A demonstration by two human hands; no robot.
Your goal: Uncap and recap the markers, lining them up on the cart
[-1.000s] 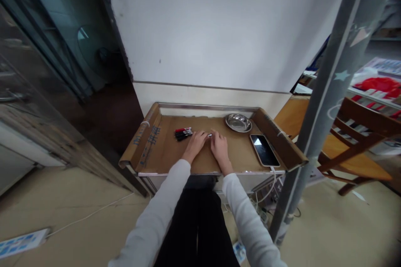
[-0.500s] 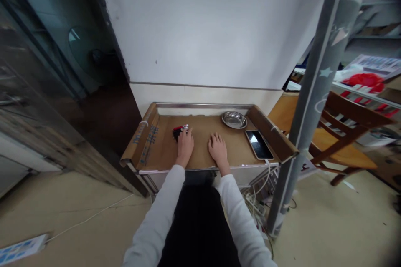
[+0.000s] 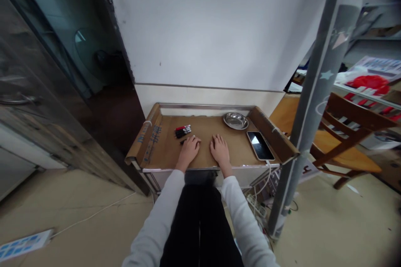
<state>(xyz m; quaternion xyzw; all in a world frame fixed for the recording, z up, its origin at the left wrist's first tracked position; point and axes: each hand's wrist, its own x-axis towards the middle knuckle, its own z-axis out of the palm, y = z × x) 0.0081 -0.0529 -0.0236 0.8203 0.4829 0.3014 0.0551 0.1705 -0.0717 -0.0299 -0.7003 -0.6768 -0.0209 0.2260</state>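
A small group of red and black pens lies side by side on the cardboard-lined table, at its left. Just in front of them, my left hand has its fingers closed over a black pen. The dark end of that pen sticks out to the left of the hand; the rest is mostly covered. My right hand rests palm down on the cardboard, fingers stretched out, holding nothing.
A round steel dish stands at the back right. In front of it lies a phone with a white cable plugged in. Raised cardboard sides edge the table. A grey post and a wooden chair stand to the right.
My left hand has moved back toward me from the pens, with one black pen drawn away from the group. My right hand has stayed flat in place. The view has shifted slightly.
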